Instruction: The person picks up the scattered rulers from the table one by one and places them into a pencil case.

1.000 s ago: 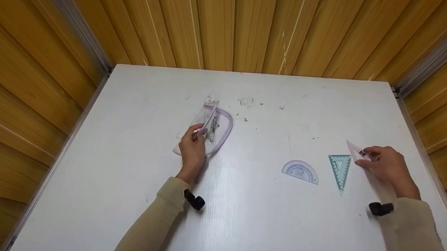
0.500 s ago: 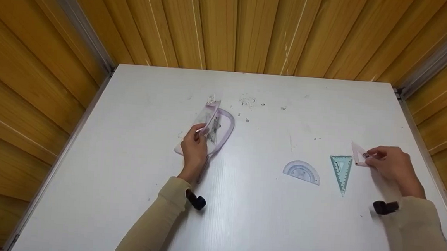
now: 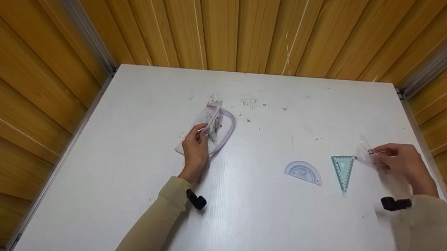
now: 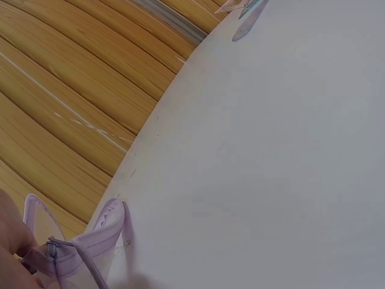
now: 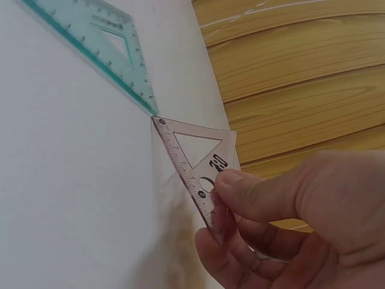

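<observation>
A small clear pink set square [image 5: 195, 158] is pinched between the thumb and curled fingers of the right hand [image 3: 401, 161], near the right edge of a white table [image 3: 241, 219]. It is tilted, with one corner touching or almost touching the tabletop just beside a corner of a green set square [image 3: 342, 170], which lies flat on the table. A pale blue protractor [image 3: 303, 172] is seen flat just to the left of the green set square. Well apart, on the left half of the table, a clear pouch with lilac edging [image 3: 211, 128] is gripped at its open end by the curled fingers of the left hand [image 3: 195, 150]. Cream sleeves [image 3: 151, 226] cover both arms. Wooden panelled walls [image 3: 229, 25] surround the table.
</observation>
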`<state>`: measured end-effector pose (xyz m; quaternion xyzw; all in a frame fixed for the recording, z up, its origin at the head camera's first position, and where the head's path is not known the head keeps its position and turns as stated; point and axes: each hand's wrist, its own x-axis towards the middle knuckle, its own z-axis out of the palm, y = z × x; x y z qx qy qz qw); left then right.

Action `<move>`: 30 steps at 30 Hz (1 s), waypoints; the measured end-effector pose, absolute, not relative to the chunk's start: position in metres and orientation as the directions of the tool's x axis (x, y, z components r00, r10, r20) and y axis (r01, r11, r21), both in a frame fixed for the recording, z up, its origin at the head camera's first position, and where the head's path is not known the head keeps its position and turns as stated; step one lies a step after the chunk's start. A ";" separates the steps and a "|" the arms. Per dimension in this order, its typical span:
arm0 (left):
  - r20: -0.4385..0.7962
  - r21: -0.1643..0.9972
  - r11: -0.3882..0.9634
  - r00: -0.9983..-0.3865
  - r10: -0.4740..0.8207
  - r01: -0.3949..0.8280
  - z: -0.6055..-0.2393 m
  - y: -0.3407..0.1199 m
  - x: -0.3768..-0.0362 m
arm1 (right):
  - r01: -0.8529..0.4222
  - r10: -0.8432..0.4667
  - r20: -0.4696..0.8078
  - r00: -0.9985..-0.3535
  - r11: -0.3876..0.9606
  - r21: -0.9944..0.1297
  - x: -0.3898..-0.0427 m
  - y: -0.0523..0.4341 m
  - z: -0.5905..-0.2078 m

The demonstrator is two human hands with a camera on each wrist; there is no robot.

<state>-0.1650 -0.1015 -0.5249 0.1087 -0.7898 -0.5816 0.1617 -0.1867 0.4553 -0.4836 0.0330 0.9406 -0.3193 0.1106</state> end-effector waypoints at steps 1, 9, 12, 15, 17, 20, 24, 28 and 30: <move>0.136 0.951 0.307 -0.925 -0.355 0.021 -0.525 -0.101 -0.165 | 0.134 -0.005 -0.223 -0.975 0.787 -0.602 -0.187 0.455 -0.483; 0.204 0.923 0.379 -0.920 -0.335 0.067 -0.524 -0.102 -0.165 | 0.159 0.019 -0.213 -0.977 0.730 -0.665 -0.191 0.446 -0.476; 0.192 0.928 0.368 -0.923 -0.334 0.060 -0.524 -0.103 -0.165 | 0.177 0.026 -0.225 -0.974 0.703 -0.688 -0.194 0.440 -0.474; 0.164 0.940 0.339 -0.927 -0.337 0.044 -0.523 -0.102 -0.165 | 0.187 0.030 -0.228 -0.973 0.682 -0.707 -0.197 0.434 -0.473; 0.138 0.951 0.309 -0.928 -0.345 0.027 -0.523 -0.102 -0.165 | 0.190 0.032 -0.229 -0.973 0.675 -0.713 -0.198 0.430 -0.472; 0.105 0.962 0.273 -0.929 -0.356 0.004 -0.523 -0.102 -0.164 | 0.195 0.033 -0.233 -0.972 0.668 -0.718 -0.199 0.426 -0.472; 0.092 0.965 0.261 -0.928 -0.360 -0.006 -0.524 -0.102 -0.165 | 0.197 0.031 -0.236 -0.971 0.662 -0.724 -0.200 0.422 -0.473; 0.084 0.967 0.255 -0.925 -0.370 -0.014 -0.524 -0.103 -0.166 | 0.198 0.026 -0.238 -0.971 0.645 -0.738 -0.202 0.417 -0.472; 0.081 0.969 0.249 -0.924 -0.374 -0.016 -0.523 -0.103 -0.166 | 0.198 0.021 -0.238 -0.971 0.631 -0.750 -0.204 0.413 -0.471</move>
